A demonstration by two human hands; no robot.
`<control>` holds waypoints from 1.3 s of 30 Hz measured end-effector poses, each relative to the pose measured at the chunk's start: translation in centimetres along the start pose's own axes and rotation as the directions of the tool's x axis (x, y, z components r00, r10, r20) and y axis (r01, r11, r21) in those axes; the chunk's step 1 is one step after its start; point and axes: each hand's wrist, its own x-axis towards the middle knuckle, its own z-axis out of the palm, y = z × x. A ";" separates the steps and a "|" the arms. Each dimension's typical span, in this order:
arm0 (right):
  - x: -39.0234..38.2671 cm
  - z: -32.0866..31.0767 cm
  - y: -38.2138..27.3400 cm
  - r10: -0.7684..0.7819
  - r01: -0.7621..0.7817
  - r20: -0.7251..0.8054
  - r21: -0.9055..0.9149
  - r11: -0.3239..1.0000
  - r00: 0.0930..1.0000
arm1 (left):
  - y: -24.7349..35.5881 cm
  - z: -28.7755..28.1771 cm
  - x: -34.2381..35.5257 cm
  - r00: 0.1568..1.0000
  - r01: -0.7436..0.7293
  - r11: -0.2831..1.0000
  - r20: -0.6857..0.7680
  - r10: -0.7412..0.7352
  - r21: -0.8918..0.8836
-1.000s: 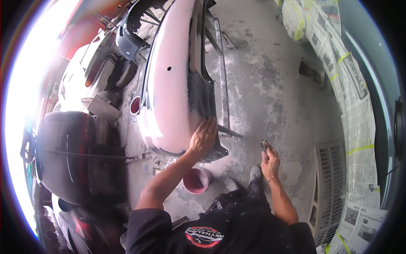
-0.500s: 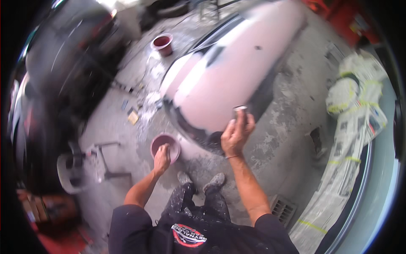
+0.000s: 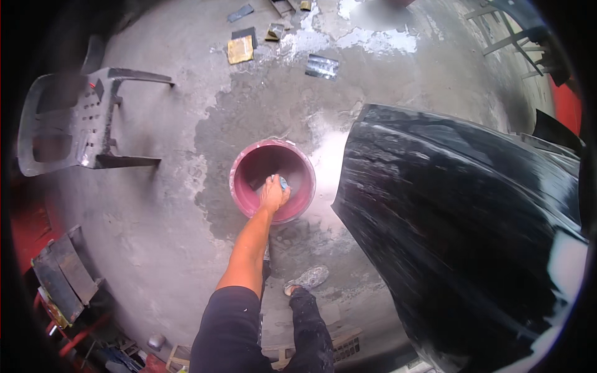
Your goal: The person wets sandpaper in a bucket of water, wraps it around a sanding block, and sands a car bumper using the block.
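My left hand [image 3: 273, 194] reaches down into a round pink bucket [image 3: 235, 177] that stands on the floor in front of my feet. Its fingers are curled round a small blue-grey piece [image 3: 283, 183]; the kind I cannot make out. Greyish liquid seems to lie in the bottom of the bucket, partly hidden by the hand. To the right of the bucket spreads a large curved black vehicle panel [image 3: 448, 230], streaked and shiny. My right hand is out of view.
A grey plastic chair [image 3: 90, 121] lies tipped over at the left. Several flat scraps, among them a yellowish sheet [image 3: 240, 50] and a shiny dark sheet [image 3: 322, 66], are on the stained concrete floor [image 3: 168, 236]. A metal-legged stand [image 3: 513, 40] is at the far right.
The view has swung down toward the bucket, which now looks closer. My left hand has gone deeper into it. My right hand, earlier raised holding a small block by the pink panel, has left the view.
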 end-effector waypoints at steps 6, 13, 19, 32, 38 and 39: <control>-0.3 0.6 -1.4 -0.183 0.165 0.097 0.170 0.971 0.978 | -13.6 7.2 7.4 0.969 0.068 0.957 -0.249 0.005 0.283; 2.2 -1.3 0.8 -0.295 0.287 0.162 0.071 0.955 0.942 | -5.4 6.8 7.3 0.990 0.091 0.991 0.097 -0.100 0.093; -2.5 -0.9 -0.1 0.192 -0.076 0.412 -0.281 0.957 0.891 | -8.8 -7.6 -2.1 0.931 0.364 -0.041 0.364 0.020 -0.930; 3.5 0.6 6.5 0.384 -0.686 0.610 0.722 0.091 0.693 | 41.7 -37.7 -37.4 0.830 -0.552 0.618 -0.438 0.345 -0.559; -4.2 8.1 16.3 0.359 -0.841 0.811 0.529 -0.116 0.461 | 68.7 -22.9 -52.7 0.169 -0.865 0.286 -0.296 0.940 0.412; -5.2 9.1 17.7 0.355 -0.854 0.829 0.503 -0.135 0.432 | 71.4 -20.4 -53.1 0.143 -0.824 0.204 -0.156 0.977 0.528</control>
